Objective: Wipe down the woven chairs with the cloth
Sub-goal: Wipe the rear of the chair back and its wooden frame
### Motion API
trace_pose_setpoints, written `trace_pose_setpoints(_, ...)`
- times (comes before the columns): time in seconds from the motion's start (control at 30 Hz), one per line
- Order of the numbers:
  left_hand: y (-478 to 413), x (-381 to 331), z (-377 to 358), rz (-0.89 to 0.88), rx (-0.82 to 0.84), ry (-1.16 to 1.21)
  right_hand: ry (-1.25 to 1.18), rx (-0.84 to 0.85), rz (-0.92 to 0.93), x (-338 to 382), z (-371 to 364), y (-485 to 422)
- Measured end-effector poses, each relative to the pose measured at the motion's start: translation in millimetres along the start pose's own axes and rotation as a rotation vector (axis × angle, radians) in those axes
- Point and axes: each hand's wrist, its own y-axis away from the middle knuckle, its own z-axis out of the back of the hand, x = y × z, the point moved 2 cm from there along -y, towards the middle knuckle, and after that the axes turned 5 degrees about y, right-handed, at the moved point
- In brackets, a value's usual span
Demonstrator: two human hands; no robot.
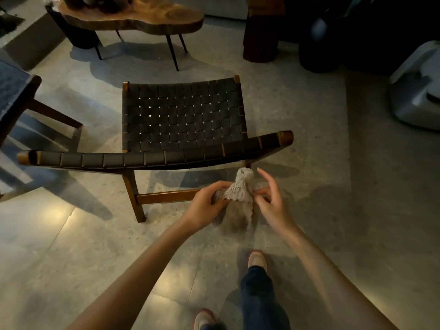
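Note:
A low chair with a dark woven seat and woven backrest rail on a brown wooden frame stands in front of me, seen from behind. A bunched grey-beige cloth hangs in the air just behind the backrest, apart from the chair. My left hand grips the cloth's left side. My right hand pinches its right edge between thumb and fingertips, the other fingers spread upward. Part of a second chair shows at the left edge.
A live-edge wooden coffee table on thin black legs stands beyond the chair. A dark wooden block and a dark pot are at the back right, a grey appliance at the right edge. My feet are on the tiled floor.

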Motion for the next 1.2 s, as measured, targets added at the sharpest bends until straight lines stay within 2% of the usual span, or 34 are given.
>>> trace_pose_setpoints(0.13, -41, 60, -13, -0.061, 0.015, -0.031, 0.172, 0.087, -0.003, -51, -5, -57)
trace_pose_setpoints(0.27, -88, 123, -29, -0.099, -0.028, -0.003, 0.216, 0.126, -0.048, -104, -22, -118)
trace_pose_setpoints(0.33, -110, 156, -36, -0.116, -0.062, -0.002, 0.242, 0.121, -0.01, -129, -31, -145)
trace_pose_setpoints(0.4, -132, 188, -41, -0.137, -0.115, -0.012, 0.257, 0.065, 0.056, -149, -37, -167)
trace_pose_setpoints(0.57, -173, 238, -49, -0.225, -0.354, -0.095, 0.121, -0.095, 0.232, -185, -44, -200)
trace_pose_setpoints(0.7, -196, 254, -53, -0.279, -0.427, -0.045, 0.107, -0.301, 0.324, -204, -44, -214)
trace_pose_setpoints(0.8, -207, 256, -56, -0.327, -0.449, -0.057, 0.069, -0.417, 0.303, -208, -45, -219)
trace_pose_setpoints(0.9, -211, 252, -61, -0.383, -0.401, -0.082, -0.189, -0.274, 0.163, -204, -50, -217)
trace_pose_setpoints(0.97, -208, 246, -64, -0.437, -0.325, -0.144, -0.251, -0.149, 0.103, -199, -52, -212)
trace_pose_setpoints(1.1, -191, 232, -59, -0.449, -0.115, -0.141, -0.177, -0.079, 0.108, -193, -43, -193)
trace_pose_setpoints(1.17, -188, 230, -50, -0.402, -0.049, -0.164, -0.086, -0.128, 0.101, -195, -32, -189)
trace_pose_setpoints(1.2, -186, 229, -45, -0.408, -0.075, -0.196, 0.008, -0.195, 0.117, -194, -26, -186)
